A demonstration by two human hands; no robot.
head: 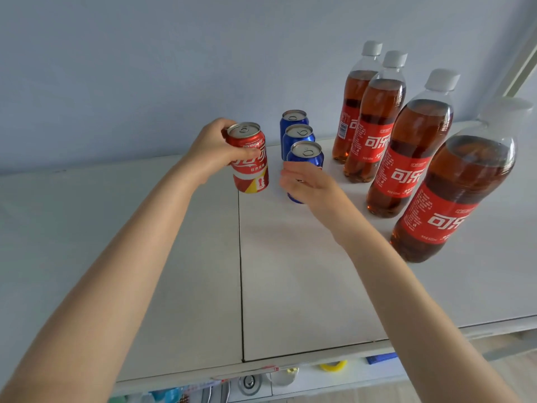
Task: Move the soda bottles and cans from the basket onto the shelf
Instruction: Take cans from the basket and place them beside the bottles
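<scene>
My left hand [213, 149] grips a red cola can [249, 161] from its left side, upright, at or just above the white shelf top [174, 257]; whether the can touches the shelf I cannot tell. To its right, three blue cans run in a row toward the wall. My right hand [305, 184] wraps the middle of the nearest blue can [306, 155]. Behind it stand the second blue can [297, 136] and the third [293, 119]. Several cola bottles with red labels and white caps line up diagonally at the right, the nearest bottle [453, 196] the largest in view. The basket is out of view.
A pale blue wall [174, 68] closes off the back of the shelf. A dark seam [240, 271] splits the shelf top. Below the front edge sits a lower level with small items, among them a yellow ring [334, 366].
</scene>
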